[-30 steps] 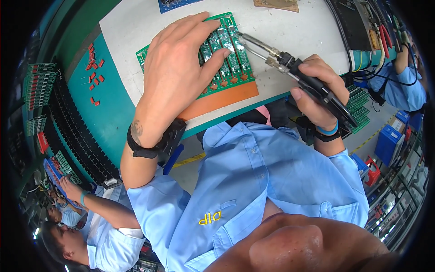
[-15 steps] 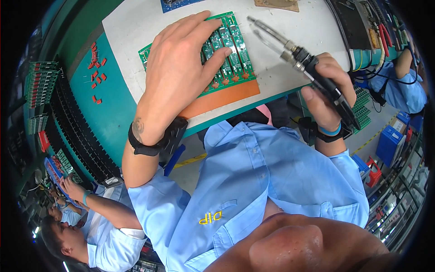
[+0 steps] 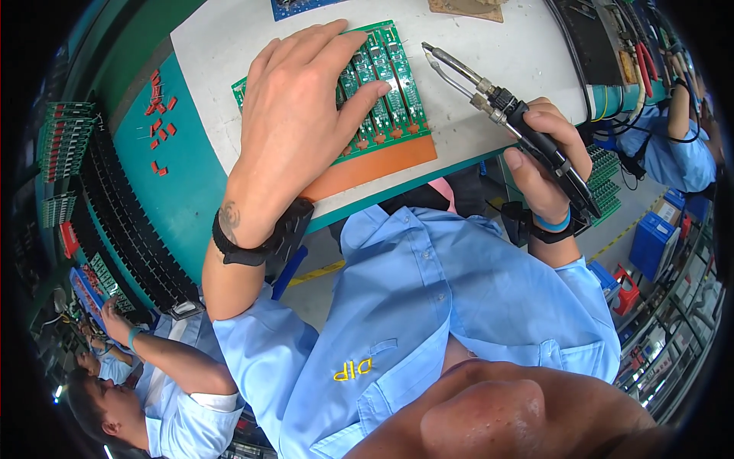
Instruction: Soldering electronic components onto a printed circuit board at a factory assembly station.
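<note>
A green panel of printed circuit boards [image 3: 403, 86] lies on the white sheet, its near edge over an orange board [image 3: 394, 158]. My left hand [image 3: 294, 103] rests flat on the panel's left part, thumb spread out across it, and hides much of that side. To the right, my right hand [image 3: 552, 153] is wrapped round the black handle of a soldering iron [image 3: 501, 103]. A thin curved tube runs alongside its metal shaft. The iron's tip points up and left, beside the panel's right edge and apart from it.
Loose red components [image 3: 159, 126] with wire leads are scattered on the green mat [image 3: 180, 203] at left. A black segmented conveyor [image 3: 130, 206] runs beyond it. At the far edge are a blue board [image 3: 302, 6] and a brown pad [image 3: 466, 8]. Co-workers sit on both sides.
The soldering iron's tip has shifted slightly right and down, and its shaft has turned a little. My left hand stays on the panel. The left co-worker's hand has moved slightly.
</note>
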The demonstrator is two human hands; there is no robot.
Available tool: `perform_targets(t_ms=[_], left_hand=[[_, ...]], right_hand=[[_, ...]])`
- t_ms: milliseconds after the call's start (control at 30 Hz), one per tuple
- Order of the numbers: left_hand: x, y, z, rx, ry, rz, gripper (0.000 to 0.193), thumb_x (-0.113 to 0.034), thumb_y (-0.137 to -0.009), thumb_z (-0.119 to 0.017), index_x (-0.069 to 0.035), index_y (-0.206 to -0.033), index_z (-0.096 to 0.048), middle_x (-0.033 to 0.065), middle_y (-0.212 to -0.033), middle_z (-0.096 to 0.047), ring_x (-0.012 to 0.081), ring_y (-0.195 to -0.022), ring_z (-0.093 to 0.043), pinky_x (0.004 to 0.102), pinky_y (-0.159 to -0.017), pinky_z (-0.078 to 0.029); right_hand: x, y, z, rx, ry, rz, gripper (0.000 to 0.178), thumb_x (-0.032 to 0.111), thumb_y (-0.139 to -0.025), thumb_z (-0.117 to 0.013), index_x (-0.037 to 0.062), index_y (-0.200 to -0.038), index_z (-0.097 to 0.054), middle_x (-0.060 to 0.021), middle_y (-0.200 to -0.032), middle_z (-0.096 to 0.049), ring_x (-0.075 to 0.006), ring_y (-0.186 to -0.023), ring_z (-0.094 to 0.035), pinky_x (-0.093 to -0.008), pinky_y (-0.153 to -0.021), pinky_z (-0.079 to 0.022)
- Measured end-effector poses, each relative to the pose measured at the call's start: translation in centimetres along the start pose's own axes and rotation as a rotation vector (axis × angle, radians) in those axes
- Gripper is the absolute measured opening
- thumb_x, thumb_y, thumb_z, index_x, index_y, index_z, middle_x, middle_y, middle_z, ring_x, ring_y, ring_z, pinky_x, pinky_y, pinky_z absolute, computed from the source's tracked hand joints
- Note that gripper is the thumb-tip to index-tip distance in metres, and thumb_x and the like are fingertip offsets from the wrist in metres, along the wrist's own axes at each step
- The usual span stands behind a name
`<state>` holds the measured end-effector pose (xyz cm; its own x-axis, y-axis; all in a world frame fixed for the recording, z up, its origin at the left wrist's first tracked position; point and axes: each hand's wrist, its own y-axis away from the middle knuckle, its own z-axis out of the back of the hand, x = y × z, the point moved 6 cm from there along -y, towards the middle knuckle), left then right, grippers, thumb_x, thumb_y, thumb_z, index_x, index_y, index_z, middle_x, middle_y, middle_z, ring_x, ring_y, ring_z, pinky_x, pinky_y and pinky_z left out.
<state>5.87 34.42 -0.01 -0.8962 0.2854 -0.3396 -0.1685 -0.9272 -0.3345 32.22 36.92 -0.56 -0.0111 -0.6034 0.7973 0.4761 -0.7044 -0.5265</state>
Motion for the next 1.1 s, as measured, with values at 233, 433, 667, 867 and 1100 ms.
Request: perform_targets(t_ms=[233, 433, 667, 867, 1100], left_hand=[[-0.1, -0.2, 0.3, 0.017, 0.008, 0.019, 0.046, -0.024, -0.085, -0.084, -0.003, -0.124, -0.071, 0.0161, -0.134, -0.070, 0.0370, -0.121, -0.065, 0.0457, -0.107, -0.049], [0.4, -0.1, 0.5, 0.045, 0.036, 0.045, 0.046, -0.019, -0.084, -0.084, -0.003, -0.125, -0.071, 0.0159, -0.134, -0.070, 0.0374, -0.122, -0.065, 0.0458, -0.107, -0.049], [0.7, 0.0, 0.4, 0.041, 0.026, 0.032, 0.044, -0.018, -0.084, -0.084, -0.003, -0.123, -0.072, 0.0160, -0.133, -0.070, 0.0380, -0.121, -0.065, 0.0459, -0.105, -0.051], [0.8, 0.2, 0.5, 0.026, 0.028, 0.033, 0.042, -0.018, -0.084, -0.084, -0.003, -0.121, -0.073, 0.0164, -0.133, -0.070, 0.0384, -0.120, -0.066, 0.0459, -0.105, -0.051], [1.2, 0.5, 0.4, 0.015, 0.052, 0.029, 0.043, -0.017, -0.083, -0.085, -0.003, -0.121, -0.073, 0.0169, -0.132, -0.070, 0.0389, -0.120, -0.066, 0.0460, -0.104, -0.052]], right_hand=[[0.0, 0.1, 0.2, 0.005, -0.005, -0.006, 0.044, -0.005, -0.076, -0.079, -0.0067, -0.118, -0.066, -0.0163, -0.092, -0.069, -0.0248, -0.083, -0.066, -0.0340, -0.075, -0.052], [-0.1, -0.7, -1.5, 0.091, -0.050, 0.008, 0.043, -0.005, -0.075, -0.079, -0.0054, -0.116, -0.068, -0.0154, -0.090, -0.070, -0.0254, -0.082, -0.068, -0.0338, -0.073, -0.053], [-1.0, -1.1, -3.0, 0.161, 0.013, -0.043, 0.040, -0.001, -0.079, -0.079, -0.0070, -0.116, -0.066, -0.0179, -0.093, -0.067, -0.0258, -0.080, -0.063, -0.0357, -0.072, -0.050], [-1.0, -1.3, -3.5, 0.177, 0.022, -0.055, 0.040, -0.002, -0.078, -0.079, -0.0072, -0.116, -0.067, -0.0186, -0.095, -0.068, -0.0263, -0.082, -0.065, -0.0355, -0.073, -0.050], [-0.8, -1.5, -3.9, 0.181, 0.021, -0.047, 0.040, -0.003, -0.078, -0.078, -0.0072, -0.116, -0.067, -0.0184, -0.095, -0.069, -0.0265, -0.082, -0.065, -0.0353, -0.073, -0.050]])
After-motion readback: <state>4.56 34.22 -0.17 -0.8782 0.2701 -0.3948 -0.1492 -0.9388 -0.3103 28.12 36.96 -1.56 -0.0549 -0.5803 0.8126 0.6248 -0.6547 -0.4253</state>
